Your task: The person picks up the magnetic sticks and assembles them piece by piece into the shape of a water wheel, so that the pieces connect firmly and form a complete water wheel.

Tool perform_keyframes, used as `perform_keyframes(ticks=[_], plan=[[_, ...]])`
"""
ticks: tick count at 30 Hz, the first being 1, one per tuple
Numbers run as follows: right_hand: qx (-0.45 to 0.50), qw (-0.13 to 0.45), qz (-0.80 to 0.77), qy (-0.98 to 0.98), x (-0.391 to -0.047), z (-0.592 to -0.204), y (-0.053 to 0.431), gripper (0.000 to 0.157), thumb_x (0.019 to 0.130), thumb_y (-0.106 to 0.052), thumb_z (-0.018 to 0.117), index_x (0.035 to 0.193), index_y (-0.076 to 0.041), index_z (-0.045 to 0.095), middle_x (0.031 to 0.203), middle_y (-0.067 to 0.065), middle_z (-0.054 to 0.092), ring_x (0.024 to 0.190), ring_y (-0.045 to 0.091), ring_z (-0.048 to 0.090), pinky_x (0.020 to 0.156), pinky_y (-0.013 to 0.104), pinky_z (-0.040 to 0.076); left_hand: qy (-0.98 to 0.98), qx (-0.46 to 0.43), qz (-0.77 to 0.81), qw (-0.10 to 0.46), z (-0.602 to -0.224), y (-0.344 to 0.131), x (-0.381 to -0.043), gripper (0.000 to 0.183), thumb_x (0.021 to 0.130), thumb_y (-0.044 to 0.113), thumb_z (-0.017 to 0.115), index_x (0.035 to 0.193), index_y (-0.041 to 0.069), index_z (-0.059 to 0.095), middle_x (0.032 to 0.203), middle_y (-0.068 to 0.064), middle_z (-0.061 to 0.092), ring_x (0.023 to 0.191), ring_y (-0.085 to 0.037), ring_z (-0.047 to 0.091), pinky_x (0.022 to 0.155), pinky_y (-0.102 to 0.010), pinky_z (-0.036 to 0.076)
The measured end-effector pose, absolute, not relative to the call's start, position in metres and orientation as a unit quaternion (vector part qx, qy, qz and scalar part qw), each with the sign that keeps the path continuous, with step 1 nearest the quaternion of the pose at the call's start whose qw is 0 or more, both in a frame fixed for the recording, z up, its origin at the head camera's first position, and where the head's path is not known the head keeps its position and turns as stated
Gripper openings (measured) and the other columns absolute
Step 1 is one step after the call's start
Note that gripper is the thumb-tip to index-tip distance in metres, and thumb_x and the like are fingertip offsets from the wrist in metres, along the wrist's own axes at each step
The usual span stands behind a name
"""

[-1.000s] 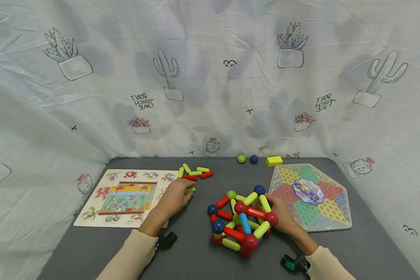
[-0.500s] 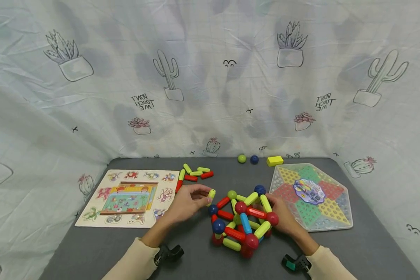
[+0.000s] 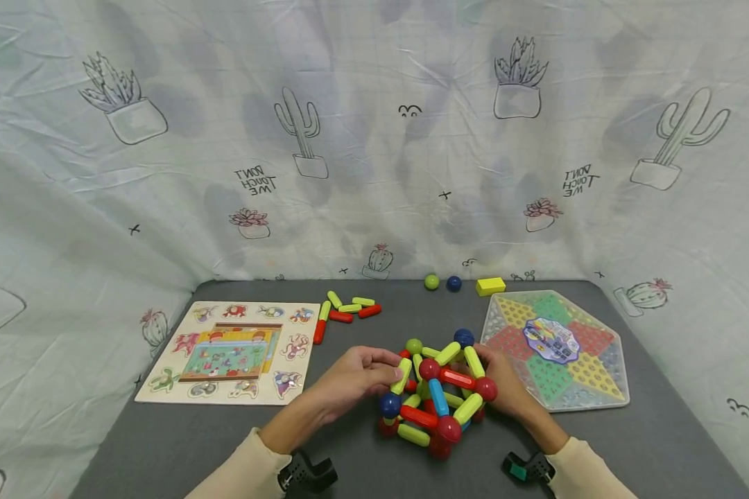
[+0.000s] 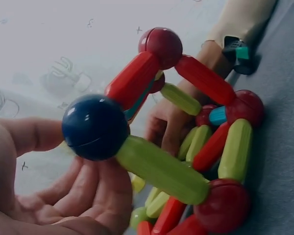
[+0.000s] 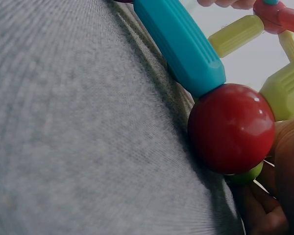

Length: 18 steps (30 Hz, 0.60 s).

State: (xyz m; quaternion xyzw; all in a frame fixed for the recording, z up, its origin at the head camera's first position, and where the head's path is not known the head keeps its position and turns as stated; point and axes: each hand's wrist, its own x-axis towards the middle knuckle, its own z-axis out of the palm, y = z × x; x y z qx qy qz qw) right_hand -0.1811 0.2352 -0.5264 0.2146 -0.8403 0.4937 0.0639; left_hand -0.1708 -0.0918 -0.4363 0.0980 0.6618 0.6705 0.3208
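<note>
Left hand (image 3: 349, 381): pinches a yellow-green rod (image 3: 402, 376) between thumb and fingers, rod tilted. We note the grip comes from the left side, which seems to leave the lower end free.
Right hand (image 3: 505, 384): curled against the right side of the ball-and-rod frame (image 3: 437, 398), gripping it as far as we can tell; some fingertips are hidden behind rods. We read this as steadying, opposite the left hand.
Frame position: on the dark grey tabletop (image 3: 362, 464), between both hands. By the right hand, a low red ball (image 5: 230, 129) sits against the grey surface, so we take the table to carry the weight.
Near-left corner: dark blue ball (image 3: 390, 405) just under the pinched rod's lower end. Contact looks likely from the head; the left wrist view mostly hides the rod behind the ball, so we cannot confirm.
Loose rods (image 3: 349, 309): yellow-green and red, beyond the left hand, beside the puzzle board; handy for that side, we judge.
Flanks: animal puzzle board (image 3: 231, 360) at left, star-patterned game board (image 3: 552, 388) at right, presumably kept aside to give the frame the middle.
Back edge: green ball (image 3: 431, 282), navy ball (image 3: 453, 283) and yellow block (image 3: 490, 287), near the cactus-print backdrop (image 3: 374, 173). We suspect the cloth helps stop rolling.
</note>
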Motion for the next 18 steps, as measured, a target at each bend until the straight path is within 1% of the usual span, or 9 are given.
perform_keyframes(ticks=[5,8,10,12,15,16,18], plan=[[0.217,0.074,0.488,-0.842,-0.18,-0.525,0.234,0.01,0.1,-0.003,0.077,0.108,-0.008,0.076,0.089,0.0,0.072,0.077,0.001,0.061,0.068,0.022,0.054,0.701,0.136,0.613,0.338,-0.431,-0.089,-0.171,0.04,0.103,0.02,0.073,0.135,-0.003,0.072,0.112,-0.001,0.078,0.093,-0.012,0.065,0.088,-0.026,0.057],[0.217,0.078,0.485,-0.844,-0.178,-0.523,0.233,0.011,0.099,-0.003,0.077,0.109,-0.008,0.076,0.088,-0.001,0.072,0.076,0.001,0.061,0.067,0.022,0.054,0.714,0.147,0.597,0.334,-0.432,-0.085,-0.172,0.036,0.104,0.021,0.073,0.132,-0.001,0.075,0.107,-0.001,0.079,0.092,-0.01,0.066,0.085,-0.025,0.056],[0.217,0.079,0.483,-0.845,-0.178,-0.523,0.232,0.011,0.099,-0.003,0.078,0.109,-0.008,0.076,0.087,-0.002,0.072,0.075,0.0,0.06,0.066,0.022,0.053,0.72,0.149,0.592,0.329,-0.435,-0.083,-0.172,0.035,0.104,0.023,0.073,0.132,0.0,0.076,0.107,-0.001,0.08,0.093,-0.011,0.067,0.086,-0.025,0.056],[0.216,0.076,0.485,-0.844,-0.178,-0.523,0.232,0.012,0.099,-0.003,0.078,0.11,-0.007,0.076,0.088,-0.002,0.072,0.075,0.0,0.06,0.066,0.022,0.053,0.724,0.151,0.59,0.324,-0.438,-0.082,-0.172,0.035,0.106,0.026,0.072,0.132,0.002,0.077,0.109,-0.002,0.08,0.096,-0.012,0.068,0.089,-0.026,0.057],[0.218,0.076,0.486,-0.843,-0.179,-0.524,0.233,0.012,0.099,-0.002,0.077,0.11,-0.007,0.076,0.089,0.0,0.073,0.076,0.0,0.06,0.067,0.022,0.054,0.724,0.151,0.596,0.314,-0.442,-0.083,-0.17,0.037,0.11,0.031,0.067,0.134,0.004,0.076,0.117,-0.003,0.079,0.103,-0.013,0.07,0.098,-0.031,0.058],[0.219,0.075,0.486,-0.843,-0.179,-0.525,0.234,0.012,0.099,-0.002,0.077,0.11,-0.006,0.076,0.089,0.001,0.073,0.076,0.0,0.061,0.067,0.023,0.054,0.724,0.153,0.599,0.307,-0.444,-0.085,-0.17,0.036,0.112,0.03,0.063,0.134,0.004,0.076,0.12,-0.005,0.079,0.104,-0.013,0.07,0.099,-0.032,0.059],[0.216,0.069,0.493,-0.84,-0.18,-0.526,0.234,0.012,0.1,-0.003,0.077,0.111,-0.006,0.076,0.088,0.002,0.073,0.076,0.001,0.061,0.068,0.023,0.054,0.724,0.156,0.608,0.286,-0.448,-0.09,-0.168,0.034,0.115,0.024,0.056,0.132,0.001,0.075,0.12,-0.01,0.078,0.103,-0.015,0.071,0.097,-0.033,0.06]])
